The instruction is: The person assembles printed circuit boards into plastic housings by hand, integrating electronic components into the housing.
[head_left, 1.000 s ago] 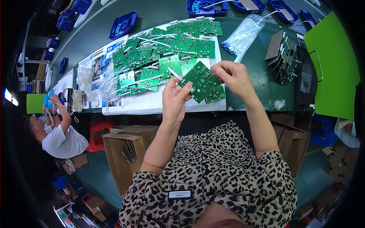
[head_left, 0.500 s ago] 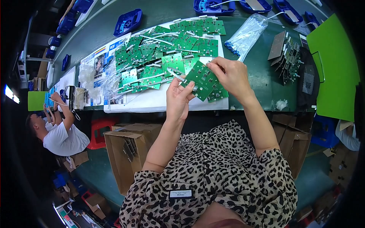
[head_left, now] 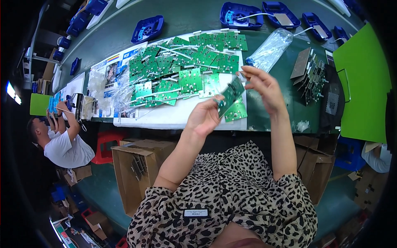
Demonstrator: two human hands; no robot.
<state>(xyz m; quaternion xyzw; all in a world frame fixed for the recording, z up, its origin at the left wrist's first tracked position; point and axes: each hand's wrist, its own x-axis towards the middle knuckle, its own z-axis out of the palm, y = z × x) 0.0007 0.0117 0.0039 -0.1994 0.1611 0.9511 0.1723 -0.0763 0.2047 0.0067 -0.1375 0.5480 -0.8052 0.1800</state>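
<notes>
My left hand (head_left: 205,115) is closed on the lower edge of a green circuit board (head_left: 231,94), with the thumb over its face. The board is tilted steeply, so its face shows narrow and partly shiny. At its upper corner is my right hand (head_left: 264,87), fingers bent and tips apart; whether they touch the board is unclear. Another green board (head_left: 236,112) lies just beneath on white sheeting (head_left: 165,118). To the left spreads a heap of green circuit boards (head_left: 165,62) with white flat cables lying across them.
A clear bag of white cables (head_left: 271,48) lies beyond my right hand. Brown and green boards (head_left: 308,74) stand stacked at right, beside a black bag (head_left: 332,97) and green panel (head_left: 364,82). Blue plastic housings (head_left: 242,16) line the back. A co-worker (head_left: 68,144) sits at left.
The board in my left hand has turned from facing up to nearly edge-on. My right hand has released its pinch on the corner, and its fingers have spread. The view has shifted slightly.
</notes>
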